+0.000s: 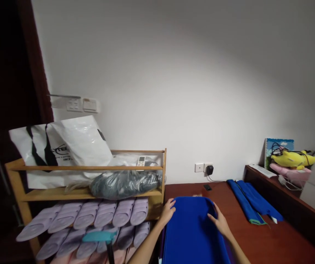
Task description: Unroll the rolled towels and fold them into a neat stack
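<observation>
A long, deep-blue, tray-like piece [192, 234] with rounded far corners and a raised rim lies in front of me, above the reddish-brown desk. At its far left corner, my left hand [167, 212] curls its fingers over the rim. My right hand [219, 221] grips the opposite side, its thumb over the inner face and its fingers behind the edge. The near end of the piece runs out of the picture. Farther right, folded blue cloths [252, 201], one edged in green, lie on the desk.
On the left stands a wooden shoe rack [91, 197] with several lilac slippers [105, 213], a white bag [72, 146] and a remote [141, 161]. A turquoise-topped handle [99, 236] rises before it. A charger [209, 169] is plugged in; a yellow plush toy [292, 159] lies right.
</observation>
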A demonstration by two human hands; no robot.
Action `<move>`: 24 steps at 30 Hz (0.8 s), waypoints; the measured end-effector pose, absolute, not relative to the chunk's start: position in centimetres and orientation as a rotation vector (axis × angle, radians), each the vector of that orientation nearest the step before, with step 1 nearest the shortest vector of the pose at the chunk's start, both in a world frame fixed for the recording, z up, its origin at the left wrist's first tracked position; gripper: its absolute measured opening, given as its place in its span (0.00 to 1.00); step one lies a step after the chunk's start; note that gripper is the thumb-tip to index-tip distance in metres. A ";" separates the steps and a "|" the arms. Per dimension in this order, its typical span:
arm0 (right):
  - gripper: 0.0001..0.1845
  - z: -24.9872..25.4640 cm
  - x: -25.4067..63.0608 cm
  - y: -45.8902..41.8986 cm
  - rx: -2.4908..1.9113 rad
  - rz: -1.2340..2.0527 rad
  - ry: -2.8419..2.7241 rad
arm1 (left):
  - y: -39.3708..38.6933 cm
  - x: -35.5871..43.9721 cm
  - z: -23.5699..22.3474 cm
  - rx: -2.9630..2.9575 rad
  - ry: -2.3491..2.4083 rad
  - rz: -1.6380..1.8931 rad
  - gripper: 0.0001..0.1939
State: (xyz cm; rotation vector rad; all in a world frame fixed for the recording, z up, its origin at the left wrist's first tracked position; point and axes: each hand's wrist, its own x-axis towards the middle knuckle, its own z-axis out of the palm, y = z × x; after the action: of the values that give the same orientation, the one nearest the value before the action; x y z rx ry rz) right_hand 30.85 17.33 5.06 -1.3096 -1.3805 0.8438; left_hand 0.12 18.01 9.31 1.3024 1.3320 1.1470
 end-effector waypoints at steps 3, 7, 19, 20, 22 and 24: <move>0.48 3.5 30.4 18.4 -1.340 0.867 -1.376 | 19.5 0.6 7.6 1.321 1.372 1.124 0.35; 0.51 1.3 30.5 19.3 -1.422 0.908 -1.388 | 20.4 0.7 5.2 1.340 1.406 1.096 0.38; 0.33 -0.7 21.9 21.0 -1.343 0.662 -2.049 | 20.8 6.9 2.0 1.813 1.477 0.924 0.34; 0.32 -0.7 21.6 21.4 -1.357 0.665 -2.057 | 20.7 6.9 1.8 1.858 1.487 0.883 0.31; 0.31 -0.8 22.4 22.2 -1.456 0.623 -2.043 | 20.8 5.9 1.6 1.925 1.514 0.822 0.27; 0.33 -1.0 24.2 22.8 -1.611 0.519 -1.996 | 21.0 4.4 1.5 1.959 1.560 0.791 0.27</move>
State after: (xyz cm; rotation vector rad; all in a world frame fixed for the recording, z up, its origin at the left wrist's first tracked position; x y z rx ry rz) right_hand 24.15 22.80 -1.00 -1.6107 -1.9963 0.5192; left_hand 4.37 21.02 1.47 1.9589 1.5598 0.7913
